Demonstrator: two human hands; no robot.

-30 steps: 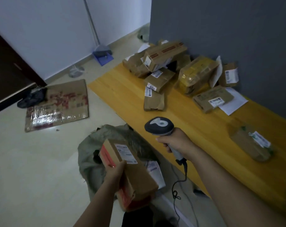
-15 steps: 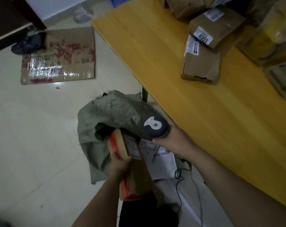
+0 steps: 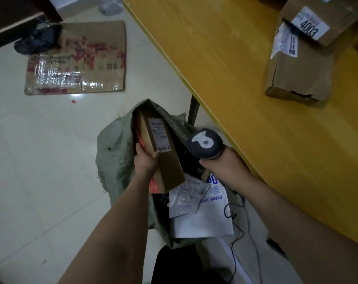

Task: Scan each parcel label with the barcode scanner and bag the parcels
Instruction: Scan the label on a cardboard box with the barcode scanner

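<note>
My left hand (image 3: 146,160) grips a long brown cardboard parcel (image 3: 165,160) with a white label and red tape on its side. The parcel's far end is pushed into the mouth of a grey-green woven bag (image 3: 114,152) on the floor. My right hand (image 3: 225,167) holds the dark barcode scanner (image 3: 204,145) by its handle, just right of the bag and beside the table edge. Its cable (image 3: 235,228) hangs down. White mailers (image 3: 200,214) lie in the bag's opening below the parcel.
The yellow wooden table (image 3: 235,68) runs along the right. On it lie a brown parcel (image 3: 298,76) and another one labelled 4003 (image 3: 325,19). A flattened cardboard sheet (image 3: 77,58) and a dark cloth (image 3: 38,39) lie on the pale floor.
My view dropped from the table's parcels to the bag. My left hand carried the parcel down and pushed its end deeper into the bag. The scanner hand lowered beside the bag.
</note>
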